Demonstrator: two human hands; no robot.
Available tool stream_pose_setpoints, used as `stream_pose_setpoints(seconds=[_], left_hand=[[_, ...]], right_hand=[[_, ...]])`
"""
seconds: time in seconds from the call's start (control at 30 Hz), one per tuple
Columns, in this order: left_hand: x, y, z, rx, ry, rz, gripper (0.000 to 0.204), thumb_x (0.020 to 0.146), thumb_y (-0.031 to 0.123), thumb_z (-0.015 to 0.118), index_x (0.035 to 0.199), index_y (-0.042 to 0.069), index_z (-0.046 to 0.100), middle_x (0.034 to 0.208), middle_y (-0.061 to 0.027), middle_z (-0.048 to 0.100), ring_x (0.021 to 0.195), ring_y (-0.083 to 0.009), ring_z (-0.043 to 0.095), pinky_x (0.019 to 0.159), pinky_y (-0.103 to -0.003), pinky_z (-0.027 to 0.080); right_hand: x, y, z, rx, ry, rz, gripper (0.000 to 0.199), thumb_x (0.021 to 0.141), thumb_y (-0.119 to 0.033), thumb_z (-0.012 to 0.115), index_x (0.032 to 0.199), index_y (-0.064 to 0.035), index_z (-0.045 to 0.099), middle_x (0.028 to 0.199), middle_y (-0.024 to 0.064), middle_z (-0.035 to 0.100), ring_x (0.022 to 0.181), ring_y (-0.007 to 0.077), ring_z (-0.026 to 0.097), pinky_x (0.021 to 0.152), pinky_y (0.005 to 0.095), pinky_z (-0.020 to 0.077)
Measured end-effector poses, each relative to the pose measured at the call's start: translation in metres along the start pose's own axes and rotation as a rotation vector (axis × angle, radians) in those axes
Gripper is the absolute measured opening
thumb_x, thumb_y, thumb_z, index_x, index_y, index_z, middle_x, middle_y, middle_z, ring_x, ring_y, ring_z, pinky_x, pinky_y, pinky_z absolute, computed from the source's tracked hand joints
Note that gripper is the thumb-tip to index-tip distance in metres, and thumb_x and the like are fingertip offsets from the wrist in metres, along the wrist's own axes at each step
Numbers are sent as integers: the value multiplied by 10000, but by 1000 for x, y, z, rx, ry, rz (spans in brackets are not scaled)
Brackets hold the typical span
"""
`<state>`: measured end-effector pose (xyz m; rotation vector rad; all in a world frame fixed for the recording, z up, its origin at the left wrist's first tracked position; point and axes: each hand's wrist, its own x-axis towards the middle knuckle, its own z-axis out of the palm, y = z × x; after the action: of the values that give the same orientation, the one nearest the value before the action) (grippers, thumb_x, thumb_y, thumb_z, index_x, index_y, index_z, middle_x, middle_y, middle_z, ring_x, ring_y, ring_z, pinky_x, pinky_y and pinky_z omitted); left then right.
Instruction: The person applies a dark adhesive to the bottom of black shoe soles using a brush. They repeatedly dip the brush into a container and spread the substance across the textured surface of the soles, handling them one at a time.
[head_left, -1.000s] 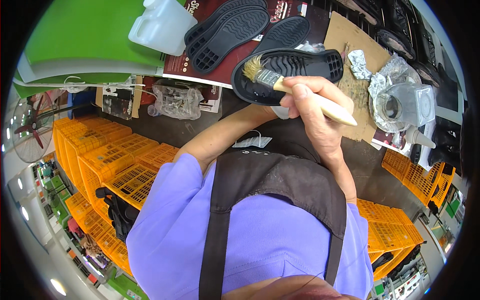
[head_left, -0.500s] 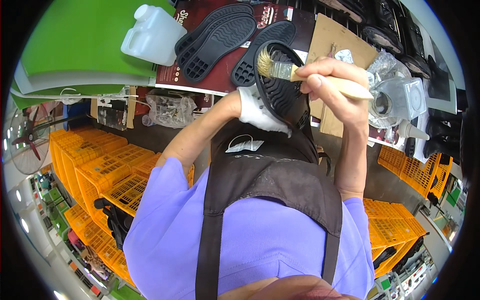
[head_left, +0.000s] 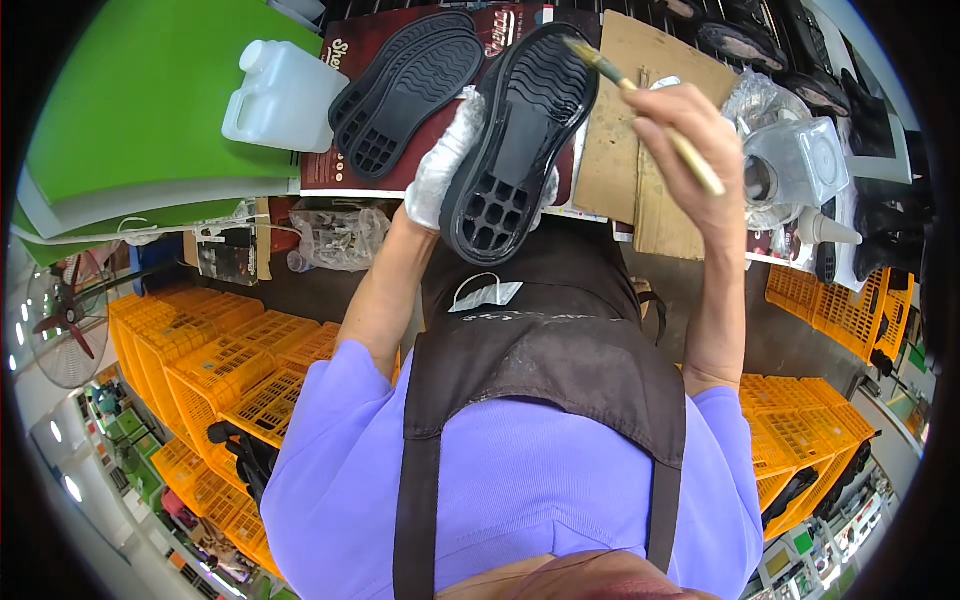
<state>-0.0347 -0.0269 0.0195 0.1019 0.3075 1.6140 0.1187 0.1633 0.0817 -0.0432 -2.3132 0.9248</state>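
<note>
Where the apron [head_left: 545, 365] hangs, lower centre: dark brown cloth over a purple shirt [head_left: 500, 490].
White looped piece [head_left: 492, 297]: against the apron's upper part, near the middle of the frame.
Left hand [head_left: 447, 165]: white-gloved, left of upper centre, curled around the black sole [head_left: 522, 140] from its left edge, with white fingertips showing at its right edge.
Black sole: upper centre, held tilted, heel toward the lower left and toe toward the top; wavy ridges at the toe half, a grid of hollows at the heel.
Right hand [head_left: 690, 135]: bare, right of upper centre, fingers and thumb pinching the pale handle of the brush [head_left: 607, 70].
Brush: slanting, bristles at the toe end of the black sole; whether they touch, I cannot tell.
Other soles [head_left: 415, 90]: overlapping, left of upper centre, on a dark red sheet [head_left: 322, 165].
Cardboard [head_left: 612, 130]: upper right of centre, partly behind the right hand.
Translucent jug [head_left: 280, 100]: upper left, beside the other soles.
Clear container [head_left: 808, 160]: upper right.
Orange crates [head_left: 225, 355]: stacked along the left, with more at right.
Fan [head_left: 70, 312]: far left.
</note>
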Motion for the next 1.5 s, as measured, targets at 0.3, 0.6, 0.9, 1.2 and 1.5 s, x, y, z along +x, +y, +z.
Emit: stream_pose_setpoints(seconds=[0.3,0.6,0.9,1.2,1.5], left_hand=[[4,4,-16,56,181,72,644,925,515,311,1226,-36,454,1100,-224,572,901,-312,608,809,-413,507],[-16,-2,-9,136,-20,-52,461,976,335,306,1281,5,413,1224,-156,514,1064,-232,550,910,-363,456],[-1,11,-36,241,-115,57,464,975,338,298,1275,6,423,1183,-130,542,1034,-208,557,902,-334,449],[-9,-5,-2,584,149,128,454,972,345,323,1277,26,425,1145,-104,555,991,-181,569,875,-322,452],[-10,3,-40,800,263,197,452,975,257,327,1313,-41,356,1260,-124,466,1140,-181,457,979,-302,356]], right_hand=[[-23,-33,32,344,-410,-146,297,712,-26,670,999,-96,646,814,74,558,739,232,579,617,310,478],[-3,28,7,-80,-129,124,198,782,-37,640,979,-52,650,758,94,598,708,208,608,615,288,479],[-21,-42,31,286,-324,72,124,791,-64,624,906,-25,649,760,120,619,671,255,622,602,306,493],[-5,6,27,134,23,230,131,820,-97,621,919,-21,659,807,95,676,723,147,649,637,259,512],[-17,-46,38,605,-381,519,181,791,-170,607,780,3,659,650,67,627,566,131,602,506,242,477]])
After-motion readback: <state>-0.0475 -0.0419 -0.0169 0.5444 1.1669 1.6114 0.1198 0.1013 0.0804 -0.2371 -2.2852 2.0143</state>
